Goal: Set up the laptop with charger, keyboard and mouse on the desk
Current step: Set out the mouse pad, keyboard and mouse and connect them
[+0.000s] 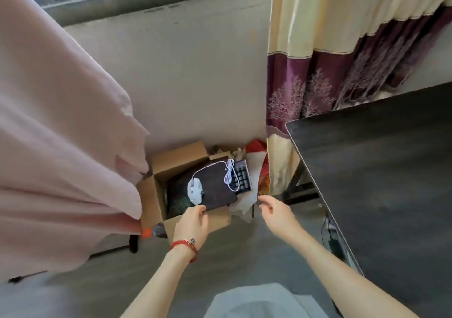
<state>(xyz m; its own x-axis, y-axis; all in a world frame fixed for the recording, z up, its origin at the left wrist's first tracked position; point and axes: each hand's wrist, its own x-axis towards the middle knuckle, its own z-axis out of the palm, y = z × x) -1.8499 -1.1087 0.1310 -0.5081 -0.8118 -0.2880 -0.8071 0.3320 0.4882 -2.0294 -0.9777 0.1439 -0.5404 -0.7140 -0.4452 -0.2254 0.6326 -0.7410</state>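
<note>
An open cardboard box (156, 195) stands on the floor by the wall. Over it, my left hand (193, 222) grips the near edge of a dark flat mouse pad (215, 188). A white wired mouse (195, 190) lies on the pad's left part, and its white cable (230, 176) is coiled on the right. A black keyboard (242, 177) pokes out beyond the pad's far right edge. My right hand (274, 207) hovers just right of the pad with loosely curled fingers, holding nothing. The dark desk (379, 171) stands to the right.
A pink cloth (61, 146) hangs over something at the left, next to the box. A cream and purple curtain (318, 68) hangs behind the desk. Crumpled paper and red items (254, 151) lie between the box and the curtain. The floor is grey.
</note>
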